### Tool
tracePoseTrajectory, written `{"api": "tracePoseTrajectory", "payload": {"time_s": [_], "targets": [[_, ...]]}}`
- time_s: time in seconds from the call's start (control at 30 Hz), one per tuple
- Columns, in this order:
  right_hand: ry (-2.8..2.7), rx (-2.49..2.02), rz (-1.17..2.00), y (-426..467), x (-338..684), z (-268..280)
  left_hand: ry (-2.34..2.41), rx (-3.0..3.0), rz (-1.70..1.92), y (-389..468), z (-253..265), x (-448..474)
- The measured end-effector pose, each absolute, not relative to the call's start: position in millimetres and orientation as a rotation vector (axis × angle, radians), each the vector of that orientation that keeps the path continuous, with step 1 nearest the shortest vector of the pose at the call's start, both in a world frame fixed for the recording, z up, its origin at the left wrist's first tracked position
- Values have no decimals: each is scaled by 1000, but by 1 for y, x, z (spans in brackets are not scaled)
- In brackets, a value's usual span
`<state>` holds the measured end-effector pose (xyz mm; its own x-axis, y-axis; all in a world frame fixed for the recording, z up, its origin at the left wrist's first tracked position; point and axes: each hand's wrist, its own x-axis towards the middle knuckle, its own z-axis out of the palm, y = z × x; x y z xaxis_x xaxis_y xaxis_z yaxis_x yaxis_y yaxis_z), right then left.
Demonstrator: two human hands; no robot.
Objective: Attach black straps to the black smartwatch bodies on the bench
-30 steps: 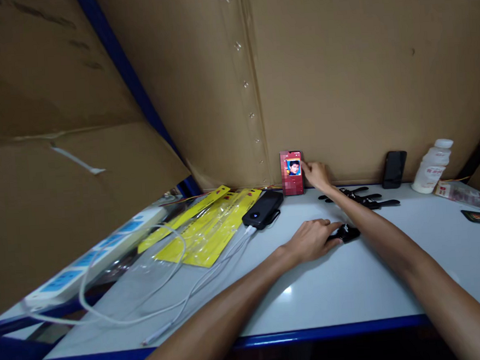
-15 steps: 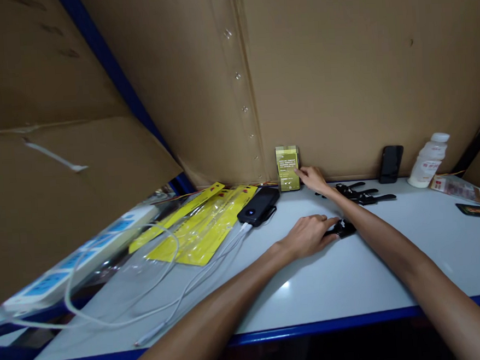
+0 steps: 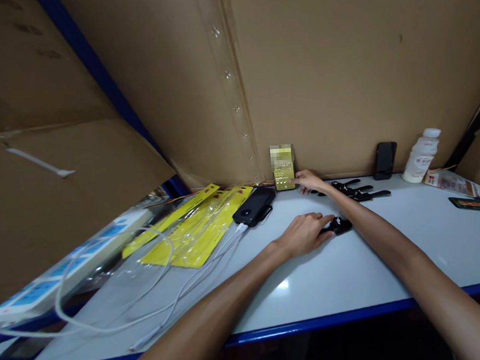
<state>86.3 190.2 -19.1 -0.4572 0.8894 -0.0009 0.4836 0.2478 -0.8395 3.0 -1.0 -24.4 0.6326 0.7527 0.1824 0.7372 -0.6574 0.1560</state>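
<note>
My left hand (image 3: pixel 305 234) rests low over the table, its thumb and fingers around the near end of a small glossy black item (image 3: pixel 342 225). The kind of item is not clear; my right forearm partly covers its far end. Reaching forward, my right hand (image 3: pixel 311 181) has a finger stretched out to the lower right of a lit phone (image 3: pixel 284 178). That phone stands upright against the cardboard wall, with a yellow screen. Behind my right forearm lie several similar black items (image 3: pixel 362 194) with slim tails.
A black power bank (image 3: pixel 254 206) with white cables lies beside yellow plastic packaging (image 3: pixel 202 232). A white power strip (image 3: pixel 73 263) runs along the left edge. At the back right stand a dark phone (image 3: pixel 385 160) and a white bottle (image 3: pixel 421 156), near a flat packet (image 3: pixel 449 183).
My right finger has moved lower at the phone, and the text on its screen has shifted. The left hand stays on the black item. The whole view has shifted slightly.
</note>
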Motion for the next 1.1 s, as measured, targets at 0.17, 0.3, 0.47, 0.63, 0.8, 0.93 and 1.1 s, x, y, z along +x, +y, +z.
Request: {"api": "tracePoseTrajectory", "payload": {"time_s": [0.17, 0.3, 0.47, 0.63, 0.8, 0.93, 1.1], "targets": [[-1997, -1272, 1066, 193, 83, -24, 1280, 2786, 335, -3, -21, 4], [-1951, -1295, 1036, 194, 81, -26, 1279, 2798, 331, -3, -20, 4], [-1982, -1289, 1012, 196, 82, -26, 1279, 2803, 333, -3, -21, 3], [-2014, -1287, 983, 200, 80, -29, 1275, 2812, 336, -2, -21, 4], [-2030, -1281, 981, 205, 80, -32, 1277, 2816, 328, -2, -20, 4], [-2032, -1280, 999, 205, 81, -32, 1280, 2810, 318, -4, -19, 4], [-2053, -1262, 1015, 202, 82, -30, 1293, 2800, 307, -5, -16, 5]]}}
